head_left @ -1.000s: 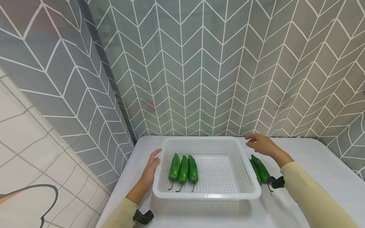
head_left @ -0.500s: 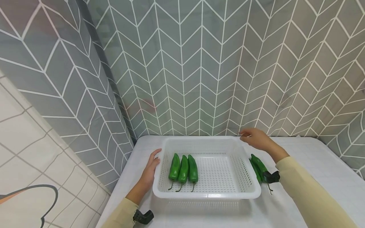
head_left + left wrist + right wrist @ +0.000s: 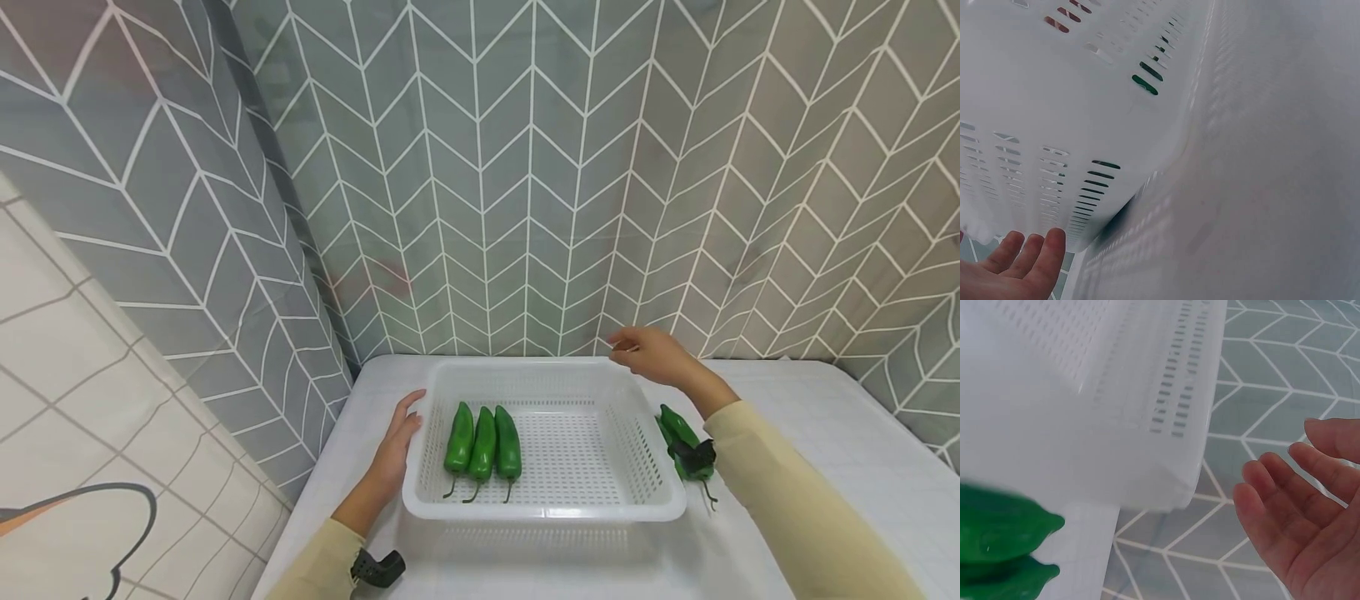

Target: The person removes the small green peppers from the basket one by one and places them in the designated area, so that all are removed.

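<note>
A white perforated plastic basket (image 3: 543, 513) stands on the table, with three long green peppers (image 3: 483, 446) side by side in its left half, stems toward the person. My left hand (image 3: 392, 450) lies along the basket's left side, fingertips at the rim. In the left wrist view its fingers (image 3: 1047, 262) are extended beside the slotted wall. Over the back right corner hangs my right hand (image 3: 651, 354), holding nothing. The right wrist view shows its fingers loosely bent and spread. More green peppers (image 3: 675, 425) lie right of the basket, partly hidden by the wrist camera.
The table has a white cloth (image 3: 810, 442). A grey curtain (image 3: 510, 208) with white chevron lines hangs right behind it, and another grey panel (image 3: 217, 242) rises on the left.
My right hand has moved left from beside the basket to its back right corner, and its forearm now covers more of the outer peppers. My left hand and the basket stay put.
</note>
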Tool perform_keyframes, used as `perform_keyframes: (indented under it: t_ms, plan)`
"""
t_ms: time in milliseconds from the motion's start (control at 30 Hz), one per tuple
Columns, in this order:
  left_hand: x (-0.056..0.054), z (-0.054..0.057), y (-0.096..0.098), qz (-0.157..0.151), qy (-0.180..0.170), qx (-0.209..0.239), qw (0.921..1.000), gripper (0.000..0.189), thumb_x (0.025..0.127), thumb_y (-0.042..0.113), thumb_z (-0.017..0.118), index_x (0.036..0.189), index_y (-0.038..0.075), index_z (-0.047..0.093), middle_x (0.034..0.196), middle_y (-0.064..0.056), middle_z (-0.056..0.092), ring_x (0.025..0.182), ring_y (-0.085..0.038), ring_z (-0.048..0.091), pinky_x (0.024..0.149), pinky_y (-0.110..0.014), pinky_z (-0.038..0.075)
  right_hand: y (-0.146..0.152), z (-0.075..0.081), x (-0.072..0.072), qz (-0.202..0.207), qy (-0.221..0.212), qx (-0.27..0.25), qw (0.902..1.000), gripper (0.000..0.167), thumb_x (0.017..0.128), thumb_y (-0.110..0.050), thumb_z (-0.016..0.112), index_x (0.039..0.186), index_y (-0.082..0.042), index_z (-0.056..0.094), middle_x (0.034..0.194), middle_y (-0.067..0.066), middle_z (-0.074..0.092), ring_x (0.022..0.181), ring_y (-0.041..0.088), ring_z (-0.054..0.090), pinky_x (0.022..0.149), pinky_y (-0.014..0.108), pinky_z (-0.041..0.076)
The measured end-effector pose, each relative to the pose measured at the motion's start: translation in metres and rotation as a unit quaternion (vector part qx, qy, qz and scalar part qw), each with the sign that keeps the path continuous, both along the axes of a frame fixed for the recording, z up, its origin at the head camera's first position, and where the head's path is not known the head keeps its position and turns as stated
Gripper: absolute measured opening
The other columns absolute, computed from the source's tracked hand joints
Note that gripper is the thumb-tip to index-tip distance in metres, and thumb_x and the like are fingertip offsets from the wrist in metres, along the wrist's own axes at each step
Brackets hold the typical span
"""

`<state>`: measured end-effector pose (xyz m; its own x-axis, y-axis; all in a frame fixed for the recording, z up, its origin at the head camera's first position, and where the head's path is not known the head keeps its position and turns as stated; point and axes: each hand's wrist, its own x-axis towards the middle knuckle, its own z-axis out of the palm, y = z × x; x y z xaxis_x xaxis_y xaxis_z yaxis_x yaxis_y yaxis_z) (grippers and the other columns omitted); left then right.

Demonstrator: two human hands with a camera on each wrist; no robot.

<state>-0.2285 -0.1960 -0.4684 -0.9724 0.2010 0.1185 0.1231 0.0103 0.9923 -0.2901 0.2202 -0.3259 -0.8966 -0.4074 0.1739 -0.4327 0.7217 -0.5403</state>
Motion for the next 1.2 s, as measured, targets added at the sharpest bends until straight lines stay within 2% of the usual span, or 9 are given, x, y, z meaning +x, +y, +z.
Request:
perform_keyframes:
  t_ms: [300, 533, 800, 933, 1067, 1200]
  plan:
    - [-0.001, 0.000, 0.000, 0.002, -0.007, 0.006, 1.0000, 0.048, 0.110, 0.022, 0.026, 0.157, 0.024, 0.022, 0.156, -0.015, 0.036, 0.141, -0.038, 0.040, 0.110, -0.048, 0.041, -0.022, -0.003, -0.005, 0.024, -0.030, -0.024, 0.9990, 0.037, 0.100, -0.011, 0.060, 0.129, 0.011, 0.059, 0.116, 0.028, 0.066, 0.096, 0.037, 0.070, 0.080, 0.047, 0.059]
    - [-0.002, -0.001, 0.000, -0.001, -0.008, 0.013, 0.9999, 0.048, 0.110, 0.022, 0.026, 0.158, 0.023, 0.021, 0.157, -0.016, 0.036, 0.142, -0.039, 0.039, 0.111, -0.050, 0.039, -0.039, -0.006, -0.008, 0.035, -0.041, -0.022, 0.9983, 0.037, 0.100, -0.013, 0.061, 0.128, 0.011, 0.059, 0.116, 0.027, 0.066, 0.090, 0.034, 0.071, 0.078, 0.045, 0.060]
    - [-0.001, -0.003, -0.001, -0.002, -0.004, 0.015, 0.9999, 0.049, 0.110, 0.024, 0.027, 0.158, 0.022, 0.020, 0.157, -0.017, 0.034, 0.143, -0.040, 0.038, 0.112, -0.051, 0.038, -0.060, -0.022, -0.012, 0.064, -0.049, -0.028, 0.9963, 0.034, 0.097, -0.009, 0.063, 0.123, 0.012, 0.061, 0.106, 0.021, 0.069, 0.090, 0.029, 0.069, 0.074, 0.040, 0.060]
    - [-0.001, -0.003, -0.001, -0.004, -0.003, 0.015, 0.9999, 0.048, 0.110, 0.024, 0.026, 0.158, 0.023, 0.020, 0.157, -0.017, 0.034, 0.143, -0.041, 0.037, 0.113, -0.052, 0.037, -0.071, -0.030, -0.013, 0.073, -0.078, -0.033, 0.9937, 0.033, 0.096, -0.008, 0.064, 0.122, 0.013, 0.060, 0.106, 0.021, 0.069, 0.093, 0.030, 0.069, 0.075, 0.041, 0.060]
    - [-0.001, -0.002, -0.001, -0.003, -0.006, 0.011, 0.9999, 0.047, 0.110, 0.024, 0.026, 0.158, 0.024, 0.021, 0.157, -0.016, 0.035, 0.142, -0.040, 0.039, 0.111, -0.052, 0.039, -0.081, -0.036, -0.015, 0.062, -0.115, -0.024, 0.9912, 0.036, 0.096, -0.006, 0.064, 0.126, 0.013, 0.059, 0.107, 0.022, 0.069, 0.093, 0.031, 0.069, 0.076, 0.042, 0.060]
    - [-0.002, -0.002, -0.001, -0.003, -0.008, 0.013, 0.9999, 0.047, 0.111, 0.025, 0.026, 0.157, 0.025, 0.021, 0.157, -0.016, 0.035, 0.142, -0.040, 0.039, 0.110, -0.051, 0.040, -0.088, -0.042, -0.016, 0.056, -0.134, -0.014, 0.9893, 0.037, 0.096, -0.006, 0.065, 0.127, 0.013, 0.059, 0.105, 0.019, 0.070, 0.090, 0.027, 0.069, 0.075, 0.040, 0.060]
